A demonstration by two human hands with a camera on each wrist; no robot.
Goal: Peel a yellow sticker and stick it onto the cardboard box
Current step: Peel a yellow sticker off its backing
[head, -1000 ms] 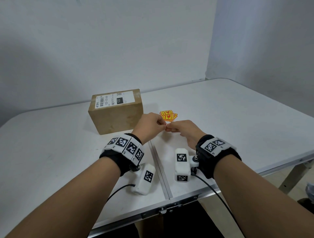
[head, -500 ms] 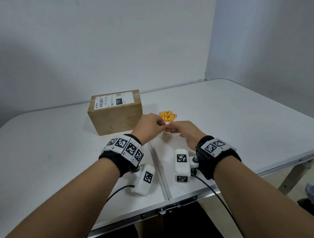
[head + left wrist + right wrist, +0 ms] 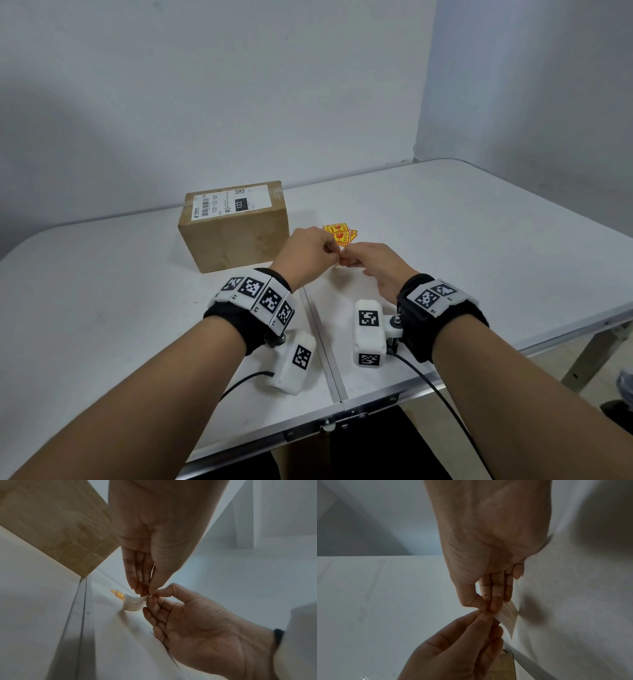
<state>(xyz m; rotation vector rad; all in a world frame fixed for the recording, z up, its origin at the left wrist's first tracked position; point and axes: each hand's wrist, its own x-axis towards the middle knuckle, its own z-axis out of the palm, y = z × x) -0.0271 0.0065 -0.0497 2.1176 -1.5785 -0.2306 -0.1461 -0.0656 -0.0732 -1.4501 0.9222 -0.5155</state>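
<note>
Head view, nearest first: wrist bands (image 3: pixel 433 297) and their white cameras hanging low over the worktop (image 3: pixel 102 308). Just beyond, meeting fingertip to fingertip above the worktop seam: left hand (image 3: pixel 306 254) and right hand (image 3: pixel 378 263), both pinching one sticker (image 3: pixel 135 603), white backing side facing the wrist cameras, printed face not showing. Left thumb and fingers (image 3: pixel 137 574) closed tight on one corner; right thumb and forefinger closed on the same corner from the other side, remaining fingers curled loosely.

Judging the step as starting the peel. Doing it well: rolling the corner between the pads to split the layers rather than tugging; keeping the backing held firm in one hand and drawing the yellow layer off slowly at a shallow angle, avoiding a crease or the glue folding onto itself.

Farther on: spare yellow stickers (image 3: pixel 339 233) lying flat near the hands. Beyond and to the left: cardboard box (image 3: pixel 236 236), resting on the worktop, white shipping label on top, brown front face bare and close enough for sticking.
</note>
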